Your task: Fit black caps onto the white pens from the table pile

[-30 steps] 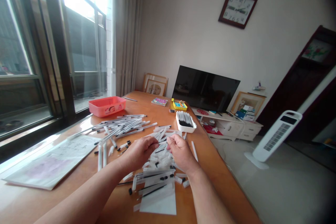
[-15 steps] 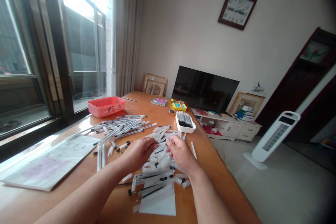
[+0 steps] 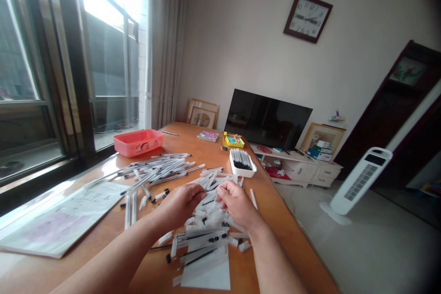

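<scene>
Over a pile of loose pen parts, my left hand [image 3: 186, 200] and my right hand [image 3: 234, 200] face each other with fingertips pinched. A thin pen part [image 3: 211, 190] bridges the small gap between them; its ends are hidden in the fingers. Beneath and in front of the hands lie clear pen barrels, translucent caps [image 3: 206, 220], small black plugs [image 3: 216, 239] and dark refills [image 3: 198, 259], some on a white sheet [image 3: 210, 275]. Left of the pile is a heap of pens with clear barrels [image 3: 165, 170]. Beyond my right hand stands a white tray [image 3: 248, 173] of upright-leaning pen pieces with black ends.
A red plastic box [image 3: 138, 144] stands at the table's left edge by the window. A large booklet [image 3: 62, 220] lies at left. Farther back are a small book [image 3: 207, 136] and a yellow box [image 3: 234, 140]. The wooden table's right edge [image 3: 292, 220] drops to the floor.
The view has tilted slightly, shifting the scene a little down and left. Both hands stay pinched close together in nearly the same place over the pile.
</scene>
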Tool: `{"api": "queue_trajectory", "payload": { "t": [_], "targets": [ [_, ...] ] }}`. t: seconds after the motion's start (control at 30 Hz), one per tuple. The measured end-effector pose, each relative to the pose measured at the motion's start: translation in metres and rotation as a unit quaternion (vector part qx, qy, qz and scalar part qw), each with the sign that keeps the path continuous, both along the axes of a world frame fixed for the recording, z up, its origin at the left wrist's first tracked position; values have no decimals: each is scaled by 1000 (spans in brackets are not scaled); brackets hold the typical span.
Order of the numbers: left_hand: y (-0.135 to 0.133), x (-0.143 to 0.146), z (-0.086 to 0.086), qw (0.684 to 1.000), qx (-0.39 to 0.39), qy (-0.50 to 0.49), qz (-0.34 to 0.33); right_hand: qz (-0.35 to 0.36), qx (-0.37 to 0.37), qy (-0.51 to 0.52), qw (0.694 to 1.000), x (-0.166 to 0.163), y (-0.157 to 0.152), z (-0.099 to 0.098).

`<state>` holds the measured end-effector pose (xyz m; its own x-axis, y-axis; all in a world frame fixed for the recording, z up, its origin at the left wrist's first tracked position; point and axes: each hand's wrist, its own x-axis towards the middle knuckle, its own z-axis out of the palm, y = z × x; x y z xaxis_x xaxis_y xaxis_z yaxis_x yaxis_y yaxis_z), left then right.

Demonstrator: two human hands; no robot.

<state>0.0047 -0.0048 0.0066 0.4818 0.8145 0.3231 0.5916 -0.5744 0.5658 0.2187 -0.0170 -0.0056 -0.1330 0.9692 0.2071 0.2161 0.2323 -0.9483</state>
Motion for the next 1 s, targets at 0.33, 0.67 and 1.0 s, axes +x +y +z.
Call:
{"api": "queue_trajectory", "payload": {
  "t": [0.33, 0.67, 1.0],
  "targets": [
    [0, -1, -2, 1000, 6, 0, 1, -16, 7, -41, 999, -1, 0, -2],
    [-1, -1, -1, 1000, 2, 1, -1, -14, -29, -23, 999, 1, 3, -6],
    [0, -2, 0, 1000, -10, 9, 7, -44, -60, 43, 996, 1, 8, -10]
  ]
}}
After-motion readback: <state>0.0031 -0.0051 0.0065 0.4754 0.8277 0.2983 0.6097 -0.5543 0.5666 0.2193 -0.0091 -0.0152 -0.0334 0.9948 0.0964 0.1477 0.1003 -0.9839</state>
